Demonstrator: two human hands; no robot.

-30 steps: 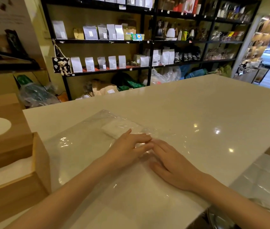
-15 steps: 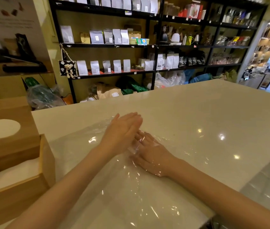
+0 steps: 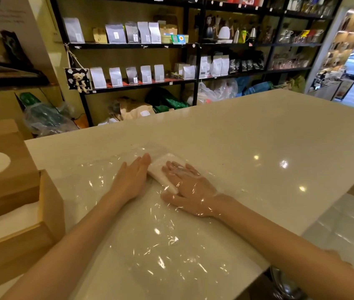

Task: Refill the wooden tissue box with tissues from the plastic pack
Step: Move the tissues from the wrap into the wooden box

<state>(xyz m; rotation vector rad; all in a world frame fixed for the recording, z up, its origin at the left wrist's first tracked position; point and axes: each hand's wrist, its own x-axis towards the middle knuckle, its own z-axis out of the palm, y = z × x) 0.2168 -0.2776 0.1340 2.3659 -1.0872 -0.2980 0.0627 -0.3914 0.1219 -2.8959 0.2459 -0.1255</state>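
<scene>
A clear plastic pack (image 3: pixel 150 234) lies flat and nearly empty on the white counter (image 3: pixel 258 137). A small stack of white tissues (image 3: pixel 160 171) remains at its far end. My right hand (image 3: pixel 190 190) is inside the pack, under the film, fingers spread flat on the stack. My left hand (image 3: pixel 131 180) lies flat on top of the film, just left of the stack. At the left stands the open wooden tissue box (image 3: pixel 51 204) with white tissues (image 3: pixel 7 221) inside. Its wooden cover (image 3: pixel 9 176), with an oval hole, sits behind it.
The counter's right edge runs diagonally close to my right forearm, with a shiny metal object (image 3: pixel 284 286) below it. Black shelves (image 3: pixel 141 46) with bags and kettles stand beyond the counter's far edge. Plastic bags (image 3: pixel 46 120) lie on the floor behind.
My right hand has slid farther into the pack and now lies on the tissue stack. My left hand moved forward and flattened on the film beside it.
</scene>
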